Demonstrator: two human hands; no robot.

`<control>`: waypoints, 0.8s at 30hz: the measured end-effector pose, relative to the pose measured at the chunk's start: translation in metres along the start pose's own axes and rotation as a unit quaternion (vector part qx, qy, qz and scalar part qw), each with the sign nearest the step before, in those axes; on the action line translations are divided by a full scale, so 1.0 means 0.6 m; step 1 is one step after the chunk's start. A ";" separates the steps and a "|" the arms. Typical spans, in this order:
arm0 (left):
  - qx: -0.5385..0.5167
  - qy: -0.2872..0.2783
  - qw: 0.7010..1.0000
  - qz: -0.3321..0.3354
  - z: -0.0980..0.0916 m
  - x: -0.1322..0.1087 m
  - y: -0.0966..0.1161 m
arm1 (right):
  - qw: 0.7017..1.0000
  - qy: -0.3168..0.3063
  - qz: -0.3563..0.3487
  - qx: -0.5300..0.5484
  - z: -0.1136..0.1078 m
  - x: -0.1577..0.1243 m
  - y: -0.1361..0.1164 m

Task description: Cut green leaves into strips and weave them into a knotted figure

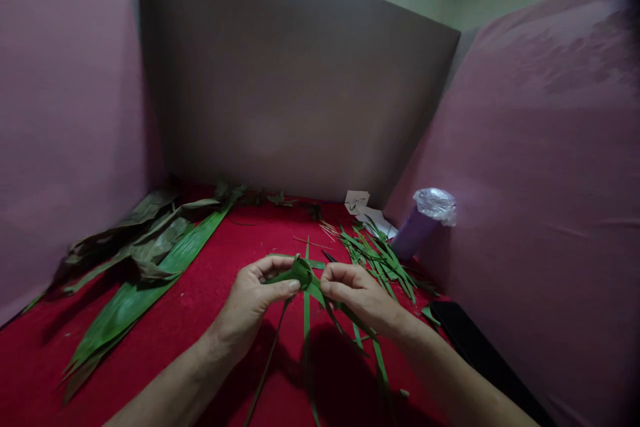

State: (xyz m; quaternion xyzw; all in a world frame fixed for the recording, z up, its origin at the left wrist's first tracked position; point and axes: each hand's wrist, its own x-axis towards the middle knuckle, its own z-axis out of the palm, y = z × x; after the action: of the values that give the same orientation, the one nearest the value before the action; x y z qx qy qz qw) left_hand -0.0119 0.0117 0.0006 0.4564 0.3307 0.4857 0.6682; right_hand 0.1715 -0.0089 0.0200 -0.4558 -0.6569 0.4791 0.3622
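Between my two hands is a folded green leaf piece (301,272), bent into a small compact shape with strips trailing from it. My left hand (260,290) pinches its left side, thumb in front and fingers behind. At the right, my right hand (353,287) grips a leaf strip (315,290) that runs out of the folded piece between thumb and forefinger. Long narrow leaf strips (307,333) hang or lie below the hands; I cannot tell which of them join the folded piece. A dark pointed tool tip (329,257) shows just behind my right hand, its kind unclear.
Large green and withered leaves (150,287) lie at the left on red cloth (210,360). Cut leaf strips (380,257) pile up at the right, near thin sticks (329,230), white papers (375,219) and a plastic-lined purple bin (417,230). A black flat object (480,353) lies at right.
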 end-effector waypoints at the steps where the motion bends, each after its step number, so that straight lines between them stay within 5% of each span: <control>1: 0.000 0.002 1.000 -0.001 0.000 0.001 0.000 | 1.000 -0.009 0.002 -0.003 -0.003 0.000 0.001; 10: 0.012 0.012 1.000 0.000 -0.004 0.010 -0.005 | 0.995 -0.013 -0.047 0.088 0.012 0.020 0.023; 24: 0.000 0.025 1.000 -0.018 -0.001 0.010 -0.014 | 0.997 0.006 -0.034 0.071 0.021 0.020 0.047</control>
State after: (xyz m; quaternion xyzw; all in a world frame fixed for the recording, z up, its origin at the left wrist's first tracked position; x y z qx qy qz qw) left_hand -0.0075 0.0167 -0.0076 0.4384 0.3553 0.4850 0.6680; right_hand 0.1632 0.0024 -0.0102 -0.4093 -0.6339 0.5096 0.4134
